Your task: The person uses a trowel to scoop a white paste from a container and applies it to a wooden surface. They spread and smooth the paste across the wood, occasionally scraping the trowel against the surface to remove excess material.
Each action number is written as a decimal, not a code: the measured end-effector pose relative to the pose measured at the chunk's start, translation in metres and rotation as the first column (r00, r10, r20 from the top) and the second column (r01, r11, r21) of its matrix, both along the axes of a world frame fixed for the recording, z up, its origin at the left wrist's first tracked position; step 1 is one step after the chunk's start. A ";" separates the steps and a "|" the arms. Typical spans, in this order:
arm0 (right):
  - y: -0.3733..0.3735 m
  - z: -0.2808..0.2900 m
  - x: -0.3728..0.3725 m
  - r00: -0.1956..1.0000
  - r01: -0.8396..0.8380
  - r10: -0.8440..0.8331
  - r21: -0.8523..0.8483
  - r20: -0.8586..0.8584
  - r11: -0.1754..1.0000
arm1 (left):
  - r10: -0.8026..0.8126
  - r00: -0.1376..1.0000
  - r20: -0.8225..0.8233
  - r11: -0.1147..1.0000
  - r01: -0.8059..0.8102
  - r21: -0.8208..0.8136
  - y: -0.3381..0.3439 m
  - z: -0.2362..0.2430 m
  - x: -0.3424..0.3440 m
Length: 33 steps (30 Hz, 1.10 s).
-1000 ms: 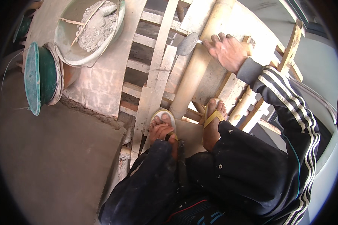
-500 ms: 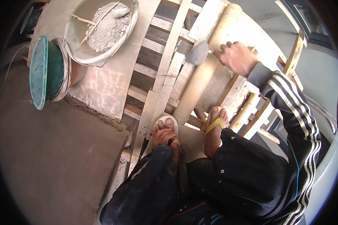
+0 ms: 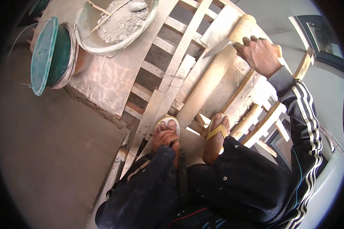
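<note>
Clasping a flat grey trowel point(image 3: 216, 49) over a tan bamboo pole point(image 3: 208, 82) near the wooden platform's point(image 3: 185, 46) right edge, the right hand point(image 3: 257, 54) has grey rubble point(image 3: 122, 26) remaining in a pale tub point(image 3: 98, 49), the left hand point(image 3: 163, 139) resting half-curled.

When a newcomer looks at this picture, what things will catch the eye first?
Probably the tub of grey lumps at the upper left, with a green bucket left of it. Next, the right hand at the upper right, gripping a trowel over a bamboo pole.
</note>
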State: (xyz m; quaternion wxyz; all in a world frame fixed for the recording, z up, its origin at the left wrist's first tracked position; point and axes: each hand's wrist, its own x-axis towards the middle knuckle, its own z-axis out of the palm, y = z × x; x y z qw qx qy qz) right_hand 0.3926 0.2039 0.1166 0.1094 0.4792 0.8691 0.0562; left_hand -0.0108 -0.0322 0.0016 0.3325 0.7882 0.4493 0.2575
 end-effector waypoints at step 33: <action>0.056 -0.082 0.010 0.999 -0.032 0.028 -0.565 -0.015 0.825 | 0.123 0.991 -0.051 0.992 -0.122 0.022 0.000 0.007 0.008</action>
